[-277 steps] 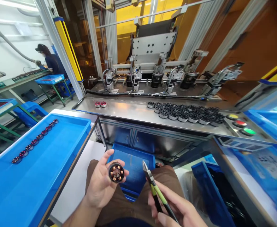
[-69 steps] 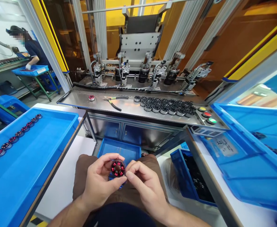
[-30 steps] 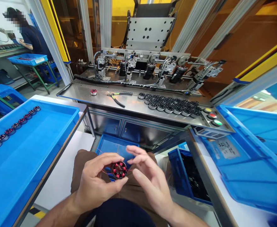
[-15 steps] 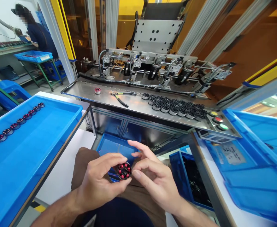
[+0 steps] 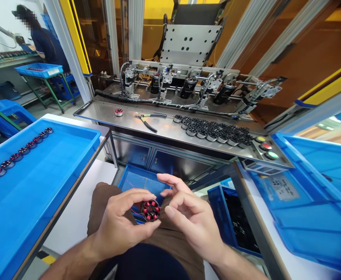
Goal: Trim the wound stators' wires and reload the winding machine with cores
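Over my lap, my left hand grips a wound motor stator by its rim between thumb and fingers. The stator is round and dark, with red wire coils facing up. A thin red wire trails from its left side. My right hand is just to the right, thumb and index finger pinched together close to the stator. A fine wire seems to run from the stator to that pinch, though the fingertips mostly hide it. The other right fingers are raised and bent.
A row of wound stators lies in the blue tray at left. The metal bench holds one red stator, cutting pliers and many black stators before the winding machine. A person sits at far left.
My right hand has drawn slightly away from the stator, widening the gap. The stator has shifted a little left in my left hand, and its coils show more fully.
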The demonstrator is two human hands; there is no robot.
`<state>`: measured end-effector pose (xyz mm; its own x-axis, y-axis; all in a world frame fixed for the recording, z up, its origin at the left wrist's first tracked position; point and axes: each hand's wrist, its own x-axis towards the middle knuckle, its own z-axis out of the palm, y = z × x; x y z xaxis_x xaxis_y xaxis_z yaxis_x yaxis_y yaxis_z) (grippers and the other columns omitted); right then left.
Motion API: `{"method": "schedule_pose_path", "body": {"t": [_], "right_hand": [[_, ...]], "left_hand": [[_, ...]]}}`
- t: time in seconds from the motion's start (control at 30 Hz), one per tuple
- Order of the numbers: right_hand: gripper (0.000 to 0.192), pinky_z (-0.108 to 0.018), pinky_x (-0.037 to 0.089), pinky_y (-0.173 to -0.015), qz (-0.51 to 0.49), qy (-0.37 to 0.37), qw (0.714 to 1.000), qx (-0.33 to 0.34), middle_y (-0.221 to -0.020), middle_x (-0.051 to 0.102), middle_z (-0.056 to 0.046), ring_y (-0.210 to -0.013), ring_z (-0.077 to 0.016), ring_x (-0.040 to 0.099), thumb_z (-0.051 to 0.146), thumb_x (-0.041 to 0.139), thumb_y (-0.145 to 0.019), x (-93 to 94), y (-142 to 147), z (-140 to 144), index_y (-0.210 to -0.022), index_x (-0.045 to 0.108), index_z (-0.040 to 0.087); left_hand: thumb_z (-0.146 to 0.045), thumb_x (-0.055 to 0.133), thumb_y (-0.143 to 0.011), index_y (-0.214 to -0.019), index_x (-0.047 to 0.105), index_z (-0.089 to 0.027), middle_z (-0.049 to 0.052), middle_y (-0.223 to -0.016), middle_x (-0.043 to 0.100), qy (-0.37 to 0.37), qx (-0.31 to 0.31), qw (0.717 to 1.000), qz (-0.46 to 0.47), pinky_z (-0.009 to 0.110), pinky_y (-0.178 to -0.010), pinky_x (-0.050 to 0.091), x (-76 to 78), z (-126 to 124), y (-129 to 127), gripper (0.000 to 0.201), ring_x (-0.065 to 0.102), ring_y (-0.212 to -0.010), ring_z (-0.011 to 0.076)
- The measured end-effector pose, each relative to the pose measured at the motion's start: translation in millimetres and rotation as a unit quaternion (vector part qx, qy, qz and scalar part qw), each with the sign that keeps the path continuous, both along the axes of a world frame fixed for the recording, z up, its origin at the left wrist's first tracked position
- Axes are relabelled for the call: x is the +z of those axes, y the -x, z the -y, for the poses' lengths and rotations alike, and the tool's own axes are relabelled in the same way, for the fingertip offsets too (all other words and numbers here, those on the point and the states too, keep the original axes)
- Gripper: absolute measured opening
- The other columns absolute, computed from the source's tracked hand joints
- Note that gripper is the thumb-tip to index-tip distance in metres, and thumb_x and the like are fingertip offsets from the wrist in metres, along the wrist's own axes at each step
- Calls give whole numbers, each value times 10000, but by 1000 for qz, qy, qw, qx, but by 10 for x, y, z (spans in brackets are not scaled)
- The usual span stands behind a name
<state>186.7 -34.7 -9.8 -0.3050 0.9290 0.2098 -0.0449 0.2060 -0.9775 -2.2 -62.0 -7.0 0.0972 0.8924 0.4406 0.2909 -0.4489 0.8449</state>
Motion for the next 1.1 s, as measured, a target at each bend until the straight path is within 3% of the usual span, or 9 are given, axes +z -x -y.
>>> {"method": "schedule_pose_path", "body": {"t": [0.17, 0.27, 0.37, 0.43, 0.5, 0.63, 0.83, 1.0, 1.1], "right_hand": [[281, -406, 466, -947, -39, 54, 998, 10, -1395, 585, -81, -1150, -260, 586, 334, 696, -867, -30, 30, -45, -629, 622, 202], [263, -405, 463, -952, -67, 73, 995, 7, -1371, 603, -80, -1104, -243, 606, 350, 706, -868, -88, 42, -54, -656, 645, 207], [164, -395, 455, -973, -109, 80, 991, 2, -1330, 618, -84, -1165, -251, 581, 378, 756, -831, -170, 48, -23, -793, 696, 231], [217, -363, 469, -951, -138, 80, 987, 3, -1254, 633, -87, -1181, -254, 565, 401, 810, -774, -221, 69, 10, -876, 707, 239], [264, -313, 495, -863, -156, 78, 985, 14, -1078, 652, -68, -1028, -213, 601, 407, 832, -747, -257, 104, 42, -902, 708, 233], [134, -246, 467, -698, -158, 58, 986, 22, -785, 601, -2, -755, -133, 558, 324, 753, -844, -270, 157, 94, -797, 685, 219], [131, -225, 445, -662, -172, 2, 983, -71, -762, 582, 11, -734, -116, 544, 227, 653, -922, -287, 165, 225, -792, 638, 214], [158, -235, 435, -641, -208, 21, 973, -95, -778, 549, 6, -721, -120, 523, 254, 589, -963, -383, 257, 352, -811, 593, 213], [140, -247, 439, -673, -199, -14, 973, -120, -792, 557, 0, -749, -128, 536, 228, 568, -971, -389, 274, 381, -835, 598, 215]], "left_hand": [[-82, 846, -654, -1051, 744, -261, 39, -1042, 768, 103, -36, 986, 122, 245, -808, 615, -47, 2, -10, 448, 740, -953, 195], [-55, 841, -649, -1041, 754, -275, 13, -1030, 771, 126, -40, 978, 162, 202, -821, 599, -46, -15, -18, 458, 738, -933, 160], [-36, 837, -644, -1041, 754, -283, -1, -1014, 782, 124, -32, 975, 180, 184, -841, 585, -35, -36, -16, 475, 738, -920, 141], [-30, 837, -640, -1039, 756, -283, -1, -1005, 789, 121, -23, 974, 191, 184, -843, 585, -26, -47, -15, 479, 742, -910, 140], [-29, 836, -638, -1028, 759, -275, 4, -998, 792, 119, -15, 974, 194, 189, -839, 588, -16, -54, -19, 467, 746, -902, 144], [-24, 840, -628, -1009, 766, -262, 8, -983, 795, 110, -11, 976, 186, 182, -837, 588, 5, -64, -41, 456, 750, -898, 144], [-35, 847, -633, -1049, 753, -280, 7, -1010, 789, 98, -21, 979, 177, 195, -838, 595, 5, -55, -67, 491, 742, -928, 147], [-24, 835, -643, -1077, 740, -286, 7, -1027, 782, 59, -8, 987, 147, 196, -858, 592, -34, -46, -74, 517, 734, -960, 149], [-26, 834, -646, -1098, 731, -291, 9, -1039, 778, 41, -6, 991, 124, 208, -877, 592, -61, -54, -66, 534, 729, -979, 156]]}}
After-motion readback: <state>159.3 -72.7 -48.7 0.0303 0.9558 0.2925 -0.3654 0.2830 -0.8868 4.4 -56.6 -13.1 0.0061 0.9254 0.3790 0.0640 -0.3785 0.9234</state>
